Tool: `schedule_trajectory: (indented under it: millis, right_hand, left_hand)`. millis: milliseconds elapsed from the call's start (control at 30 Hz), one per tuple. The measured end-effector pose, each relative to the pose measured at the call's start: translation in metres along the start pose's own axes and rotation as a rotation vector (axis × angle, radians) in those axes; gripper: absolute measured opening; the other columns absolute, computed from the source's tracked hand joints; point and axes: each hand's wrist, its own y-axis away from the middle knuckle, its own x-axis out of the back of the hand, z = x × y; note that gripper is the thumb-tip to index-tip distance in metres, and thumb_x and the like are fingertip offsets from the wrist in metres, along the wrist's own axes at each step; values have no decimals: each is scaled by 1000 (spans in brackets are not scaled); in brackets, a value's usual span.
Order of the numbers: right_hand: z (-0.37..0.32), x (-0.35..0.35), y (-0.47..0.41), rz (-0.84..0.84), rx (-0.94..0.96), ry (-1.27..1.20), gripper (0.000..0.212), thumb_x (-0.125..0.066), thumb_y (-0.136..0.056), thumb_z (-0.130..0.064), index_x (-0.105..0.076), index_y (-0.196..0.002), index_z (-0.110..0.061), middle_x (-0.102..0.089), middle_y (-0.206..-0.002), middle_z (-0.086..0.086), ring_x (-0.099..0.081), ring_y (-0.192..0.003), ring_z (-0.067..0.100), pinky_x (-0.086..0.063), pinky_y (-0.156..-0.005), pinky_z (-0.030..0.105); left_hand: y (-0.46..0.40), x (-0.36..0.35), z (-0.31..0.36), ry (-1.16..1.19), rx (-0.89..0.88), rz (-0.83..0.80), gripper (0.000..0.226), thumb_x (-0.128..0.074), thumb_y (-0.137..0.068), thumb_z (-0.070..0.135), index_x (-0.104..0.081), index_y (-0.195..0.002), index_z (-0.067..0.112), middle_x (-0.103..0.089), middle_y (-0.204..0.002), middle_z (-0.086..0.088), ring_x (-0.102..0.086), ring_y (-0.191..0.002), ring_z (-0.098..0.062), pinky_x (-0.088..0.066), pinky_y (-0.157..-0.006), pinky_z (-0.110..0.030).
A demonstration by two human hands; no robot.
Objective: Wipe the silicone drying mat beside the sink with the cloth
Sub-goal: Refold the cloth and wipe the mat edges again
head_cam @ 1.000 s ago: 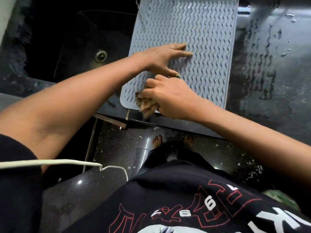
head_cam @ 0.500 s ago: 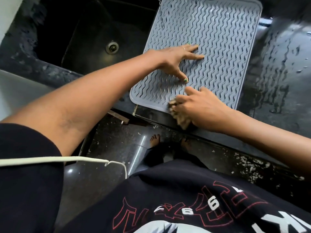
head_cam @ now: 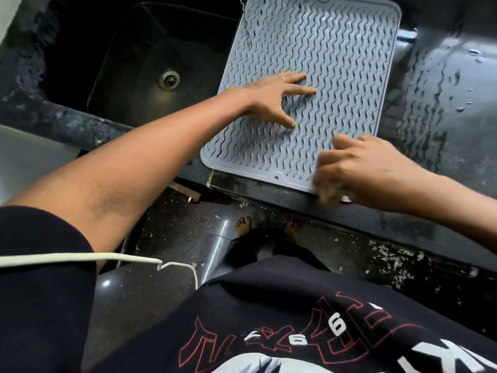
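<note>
A grey silicone drying mat [head_cam: 336,49] with wavy ridges lies on the dark counter to the right of the sink. My left hand [head_cam: 274,96] rests flat on the mat's middle, fingers spread, pinning it down. My right hand [head_cam: 363,170] sits at the mat's near right corner, blurred by motion, closed around a brownish cloth [head_cam: 332,193]. The cloth pokes out under the fingers and touches the mat's front edge; most of it is hidden by the hand.
A black sink [head_cam: 150,49] with a metal drain [head_cam: 169,79] lies left of the mat. The wet dark counter [head_cam: 443,90] stretches to the right. The counter's front edge [head_cam: 269,187] runs just below the mat. Bare feet stand on the speckled floor below.
My right hand with the cloth has slid rightward along the mat's near edge, from the left corner to the right corner. My left hand stays pressed on the mat.
</note>
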Motion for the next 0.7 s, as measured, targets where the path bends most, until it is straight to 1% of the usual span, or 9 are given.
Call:
schedule_trajectory:
  millis: [33, 100, 167, 233, 300, 367, 467, 567, 700]
  right_hand:
    - [-9, 0, -17, 123, 41, -62, 29, -61, -77, -31, -62, -105, -31, -62, -98, -9, -49, -88, 20, -39, -57, 30]
    - [-32, 0, -58, 286, 110, -119, 40, -52, -84, -24, -55, -124, -27, -60, -116, -5, -50, -95, 23, -43, -63, 35]
    - [-51, -5, -100, 313, 140, -34, 39, -38, -93, -18, -47, -131, -21, -52, -132, -2, -47, -108, 26, -42, -72, 39]
    - [-58, -10, -129, 278, 140, 43, 36, -30, -96, -15, -47, -128, -17, -48, -134, 3, -42, -117, 29, -42, -78, 41]
    - [-55, -13, -139, 279, 125, -1, 32, -33, -93, -12, -52, -120, -13, -51, -128, 7, -44, -114, 31, -45, -76, 42]
    - [-50, -17, -130, 308, 131, -58, 27, -42, -88, -8, -58, -110, -9, -56, -118, 11, -49, -104, 34, -46, -69, 42]
    - [-38, -26, -90, 315, 142, -118, 25, -57, -74, -4, -63, -98, -8, -61, -103, 12, -53, -87, 34, -45, -57, 38]
    - [-19, -33, -41, 255, 118, -170, 34, -73, -59, -2, -63, -90, -11, -61, -85, 8, -53, -74, 31, -44, -49, 33]
    - [3, -39, 10, 112, 20, -150, 31, -75, -53, -5, -61, -78, -16, -58, -79, 2, -54, -74, 27, -49, -46, 34]
  left_hand:
    - [0, 0, 0, 21, 3, 14, 78, -69, -79, 43, -28, -146, 43, -6, -162, 7, -6, -149, -14, -13, -121, -42]
    - [0, 1, 0, 51, 13, 38, 74, -70, -79, 45, -34, -144, 44, -11, -161, 9, -13, -148, -14, -17, -120, -40]
    - [-1, 3, 2, 54, 25, 47, 73, -72, -77, 48, -38, -141, 45, -15, -160, 9, -17, -147, -15, -19, -118, -39]
    - [-1, 5, 4, 39, 25, 45, 74, -73, -76, 47, -39, -141, 44, -15, -160, 8, -17, -147, -16, -20, -117, -40]
    - [-1, 5, 4, 15, 19, 51, 76, -75, -75, 46, -38, -142, 43, -15, -160, 8, -17, -147, -16, -20, -117, -40]
    - [0, 3, 4, -12, 16, 68, 78, -75, -74, 46, -37, -142, 44, -16, -160, 9, -17, -147, -16, -20, -117, -41]
    - [1, -1, 3, -21, 10, 95, 77, -74, -76, 46, -36, -142, 45, -15, -160, 10, -19, -146, -15, -23, -117, -42]
    - [2, -2, 2, -41, 14, 91, 76, -71, -76, 48, -34, -142, 47, -14, -160, 11, -18, -146, -15, -26, -115, -45]
    - [3, -8, 4, 1, -2, 149, 69, -62, -79, 58, -37, -141, 45, -17, -160, 10, -18, -147, -16, -21, -115, -47]
